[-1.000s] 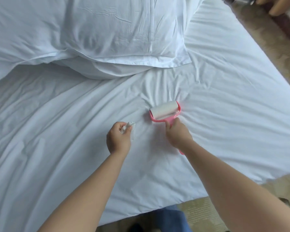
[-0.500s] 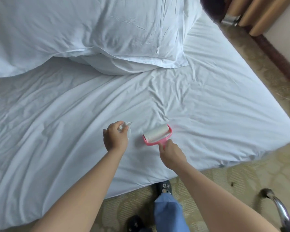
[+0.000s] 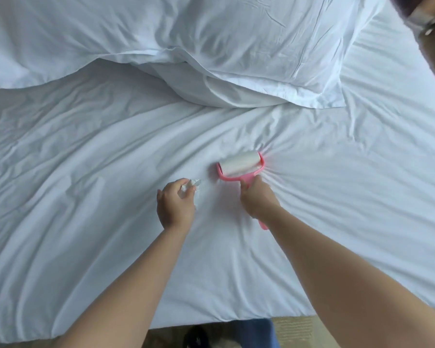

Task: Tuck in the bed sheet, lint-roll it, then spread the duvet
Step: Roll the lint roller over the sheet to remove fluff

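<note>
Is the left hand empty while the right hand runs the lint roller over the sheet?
No, the left hand pinches a crumpled white scrap as the right hand grips the pink lint roller on the sheet.

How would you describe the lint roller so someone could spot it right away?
Start at the white bed sheet below the white pillows. Near its middle, the right hand grips the pink plastic lint roller, its white paper drum resting on the fabric. It is the only coloured thing on the bed.

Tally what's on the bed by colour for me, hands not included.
White: 4 - bed sheet, top pillow, pillow under it, crumpled paper wad in left hand.
Pink: 1 - lint roller, gripped by right hand.
Total: 5
</note>
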The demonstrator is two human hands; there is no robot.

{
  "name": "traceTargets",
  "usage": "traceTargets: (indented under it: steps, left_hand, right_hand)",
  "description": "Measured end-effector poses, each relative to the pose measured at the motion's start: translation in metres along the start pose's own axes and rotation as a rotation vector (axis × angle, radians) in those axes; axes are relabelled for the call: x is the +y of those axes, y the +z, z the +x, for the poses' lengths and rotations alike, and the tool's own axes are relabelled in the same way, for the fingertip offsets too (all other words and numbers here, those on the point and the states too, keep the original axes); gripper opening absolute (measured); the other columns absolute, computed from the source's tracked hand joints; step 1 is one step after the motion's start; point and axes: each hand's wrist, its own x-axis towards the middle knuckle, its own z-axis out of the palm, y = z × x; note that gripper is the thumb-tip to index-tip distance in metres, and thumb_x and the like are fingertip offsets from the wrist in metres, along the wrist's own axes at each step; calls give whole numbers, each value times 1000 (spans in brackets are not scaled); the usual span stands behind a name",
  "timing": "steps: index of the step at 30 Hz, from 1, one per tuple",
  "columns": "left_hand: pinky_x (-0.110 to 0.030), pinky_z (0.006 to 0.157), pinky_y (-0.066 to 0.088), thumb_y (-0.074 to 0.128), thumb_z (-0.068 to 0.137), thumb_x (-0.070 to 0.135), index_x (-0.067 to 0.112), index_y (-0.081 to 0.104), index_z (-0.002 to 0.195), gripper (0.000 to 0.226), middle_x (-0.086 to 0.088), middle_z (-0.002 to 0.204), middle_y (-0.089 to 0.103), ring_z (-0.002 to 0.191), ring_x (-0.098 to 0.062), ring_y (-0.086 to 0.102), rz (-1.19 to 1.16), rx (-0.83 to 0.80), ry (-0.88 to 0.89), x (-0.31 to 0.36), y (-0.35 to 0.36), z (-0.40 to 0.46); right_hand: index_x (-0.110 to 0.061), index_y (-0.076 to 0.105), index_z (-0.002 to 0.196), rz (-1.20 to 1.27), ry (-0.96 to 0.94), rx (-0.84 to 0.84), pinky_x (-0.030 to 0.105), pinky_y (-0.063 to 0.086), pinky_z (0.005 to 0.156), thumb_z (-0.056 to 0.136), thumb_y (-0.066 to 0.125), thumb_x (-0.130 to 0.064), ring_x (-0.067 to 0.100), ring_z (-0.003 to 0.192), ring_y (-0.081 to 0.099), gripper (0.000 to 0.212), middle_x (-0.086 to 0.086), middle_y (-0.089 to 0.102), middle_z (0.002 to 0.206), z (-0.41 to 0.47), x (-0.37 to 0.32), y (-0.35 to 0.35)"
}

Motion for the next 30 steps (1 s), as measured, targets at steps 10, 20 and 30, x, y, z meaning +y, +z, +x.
traceTargets:
  steps: [10,20,30]
  left_hand:
    - [-31,85,43,69,86,24,11,71,107,25,-9,104,69,101,-29,59,8,61,-76,2,-4,22]
    - [-29,81,45,66,88,25,11,71,106,23,-6,105,69,100,-25,61,-10,32,-142,40,-42,-10]
    - [-29,70,41,62,89,26,11,71,93,18,-10,91,68,87,-30,59,61,-1,-107,7,-63,5]
  right_hand:
    - [-7,42,119,32,-25,-61,39,46,81,101,26,-47,36,99,63,46,14,59,115,41,-29,-12]
    - [-7,45,112,-41,17,-93,34,34,76,102,22,-45,34,109,55,45,15,57,117,-63,14,-32]
    - [-12,43,102,-69,6,-89,34,36,73,101,22,-47,33,100,56,40,11,59,108,-101,-4,3]
